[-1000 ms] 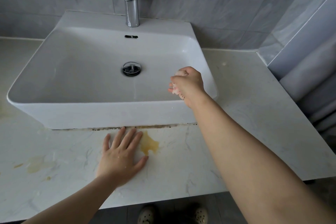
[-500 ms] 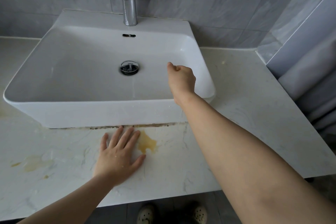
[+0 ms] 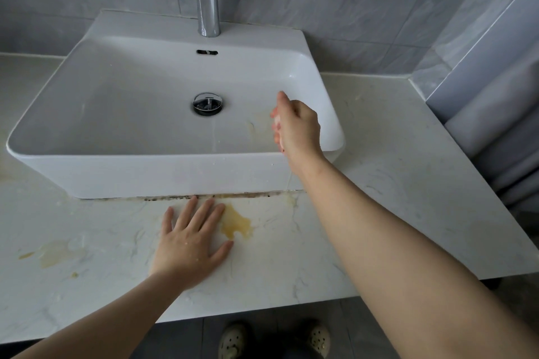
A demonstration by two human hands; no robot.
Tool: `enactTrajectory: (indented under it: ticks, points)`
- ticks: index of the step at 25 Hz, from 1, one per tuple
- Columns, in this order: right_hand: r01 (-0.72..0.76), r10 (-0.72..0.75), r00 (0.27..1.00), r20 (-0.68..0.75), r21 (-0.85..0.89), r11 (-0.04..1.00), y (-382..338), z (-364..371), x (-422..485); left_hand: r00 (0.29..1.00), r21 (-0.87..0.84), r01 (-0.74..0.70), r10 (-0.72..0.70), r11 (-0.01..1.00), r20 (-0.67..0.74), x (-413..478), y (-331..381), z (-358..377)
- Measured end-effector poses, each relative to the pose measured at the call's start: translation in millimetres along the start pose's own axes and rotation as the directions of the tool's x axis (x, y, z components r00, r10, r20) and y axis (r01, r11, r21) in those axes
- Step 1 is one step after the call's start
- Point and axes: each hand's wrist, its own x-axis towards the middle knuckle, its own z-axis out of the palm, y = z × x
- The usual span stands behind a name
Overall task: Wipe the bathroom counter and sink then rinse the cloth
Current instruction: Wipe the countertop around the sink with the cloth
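A white rectangular sink (image 3: 145,172) stands on a pale marble counter (image 3: 291,256). Inside the basin, near its right wall, my right hand (image 3: 297,128) grips a small pinkish cloth (image 3: 276,125), of which only an edge shows past the fingers. A faint yellowish smear (image 3: 256,125) lies on the basin floor just left of that hand. My left hand (image 3: 189,242) rests flat on the counter in front of the sink, fingers spread. A yellow stain (image 3: 236,223) lies on the counter right beside its fingertips.
A chrome tap (image 3: 208,14) rises behind the basin, and the drain plug (image 3: 207,104) sits mid-basin. Paler yellow marks (image 3: 55,253) stain the counter at left. Dark grime (image 3: 204,197) lines the sink's base. Grey tiled walls stand behind and at right. Shoes (image 3: 233,341) show below the counter edge.
My right hand with the cloth has dipped from the sink's right rim into the basin and swept slightly right again. A yellowish smear now shows on the basin floor. The left hand stays put.
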Motion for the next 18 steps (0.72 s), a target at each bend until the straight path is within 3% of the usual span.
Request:
enactTrajectory:
  ticks: [3, 4, 7, 10, 11, 12, 15, 16, 18]
  points:
    - [-0.067, 0.016, 0.977, 0.211, 0.238, 0.969, 19, -20, -34, 1.000, 0.005, 0.001, -0.001, 1.000, 0.001, 1, 1, 0]
    - [-0.072, 0.013, 0.969, 0.249, 0.230, 0.971, 32, -28, -44, 1.000, -0.001, 0.004, -0.004, 1.000, -0.002, 0, 1, 0]
    - [-0.005, 0.042, 0.965, 0.261, -0.141, 0.990, 74, -52, -63, 1.000, -0.007, 0.006, -0.006, 1.000, -0.005, 1, 3, 3]
    - [-0.146, 0.179, 0.906, 0.383, -0.114, 0.983, 96, -71, -63, 1.000, -0.014, 0.012, -0.012, 1.000, -0.020, 2, 8, 4]
    - [-0.150, 0.194, 0.880, 0.433, -0.134, 0.980, 102, -76, -62, 1.000, -0.017, 0.020, -0.020, 1.000, -0.020, 3, 11, 3]
    - [-0.064, 0.166, 0.881, 0.442, -0.235, 0.970, 109, -80, -59, 0.999, -0.025, 0.033, -0.033, 0.999, -0.020, 3, 13, 3]
    - [0.097, 0.046, 0.968, 0.245, -0.541, 0.835, 124, -87, -55, 0.997, -0.038, 0.070, -0.071, 0.997, -0.023, 1, 16, 0]
    - [0.095, 0.025, 0.979, 0.203, -0.558, 0.825, 125, -88, -57, 0.997, -0.045, 0.075, -0.076, 0.996, -0.021, 1, 17, 0]
    - [0.134, 0.016, 0.968, 0.250, -0.572, 0.809, 128, -85, -64, 0.996, -0.048, 0.082, -0.083, 0.995, -0.016, 2, 16, -1]
